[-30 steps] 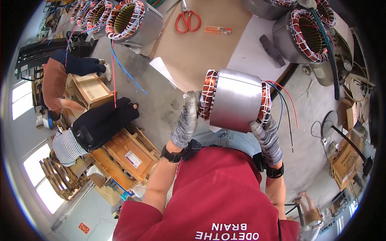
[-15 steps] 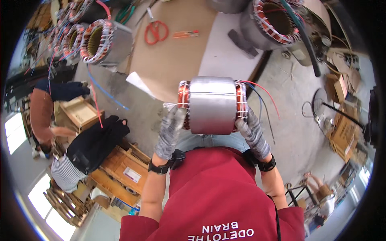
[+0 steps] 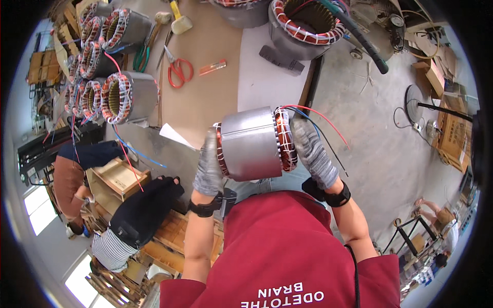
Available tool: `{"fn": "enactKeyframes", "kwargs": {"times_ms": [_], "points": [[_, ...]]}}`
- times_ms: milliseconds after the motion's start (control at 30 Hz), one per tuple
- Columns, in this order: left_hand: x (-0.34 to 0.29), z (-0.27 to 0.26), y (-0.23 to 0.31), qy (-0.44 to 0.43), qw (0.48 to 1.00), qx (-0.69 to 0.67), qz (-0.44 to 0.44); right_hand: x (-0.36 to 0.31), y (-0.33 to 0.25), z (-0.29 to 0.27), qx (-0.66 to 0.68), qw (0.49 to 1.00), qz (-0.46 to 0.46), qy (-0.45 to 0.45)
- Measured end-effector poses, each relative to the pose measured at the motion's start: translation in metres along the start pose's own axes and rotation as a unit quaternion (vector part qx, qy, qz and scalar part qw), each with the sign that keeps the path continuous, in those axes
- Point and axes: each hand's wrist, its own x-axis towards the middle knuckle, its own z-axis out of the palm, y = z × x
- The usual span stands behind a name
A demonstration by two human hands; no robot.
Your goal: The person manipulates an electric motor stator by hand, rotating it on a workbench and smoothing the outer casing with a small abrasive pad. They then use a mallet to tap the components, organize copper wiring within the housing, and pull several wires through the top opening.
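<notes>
I hold a grey metal motor stator (image 3: pixel 251 145) with copper windings at both ends, lying sideways in front of my chest. My left hand (image 3: pixel 208 167), in a grey knit glove, grips its left winding end. My right hand (image 3: pixel 311 151), gloved the same way, clasps the right end, where red, blue and black lead wires (image 3: pixel 321 119) trail out. The stator hangs in the air just off the near edge of the workbench (image 3: pixel 205 110), which is covered in brown board.
Several more wound stators (image 3: pixel 126 95) line the bench's left side, and a larger one (image 3: pixel 303 28) stands at the back. Red-handled scissors (image 3: pixel 178 69), a mallet (image 3: pixel 177 20) and a cutter lie on the board. Two people (image 3: pixel 138 215) crouch by wooden crates at the lower left.
The stator has stayed in both hands and turned from tilted to nearly level. My view has swung, so the bench and stators now fill more of the upper picture.
</notes>
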Motion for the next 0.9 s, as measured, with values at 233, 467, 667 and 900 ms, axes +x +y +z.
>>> {"fn": "enactKeyframes", "kwargs": {"times_ms": [233, 467, 667, 900], "points": [[0.011, 0.016, 0.014, 0.052, 0.999, 0.000, 0.010, 0.040, -0.036, -0.008, 0.186, 0.962, 0.184, -0.080], [0.029, -0.032, -0.021, 0.008, 0.940, 0.266, 0.213, 0.031, -0.026, -0.013, 0.237, 0.929, 0.283, -0.034], [0.019, -0.058, -0.035, -0.037, 0.939, 0.300, 0.164, 0.037, -0.024, 0.013, 0.308, 0.877, 0.331, 0.164], [0.016, -0.065, -0.053, 0.011, 0.937, 0.317, 0.147, 0.036, -0.023, 0.017, 0.300, 0.906, 0.263, 0.143]]}}
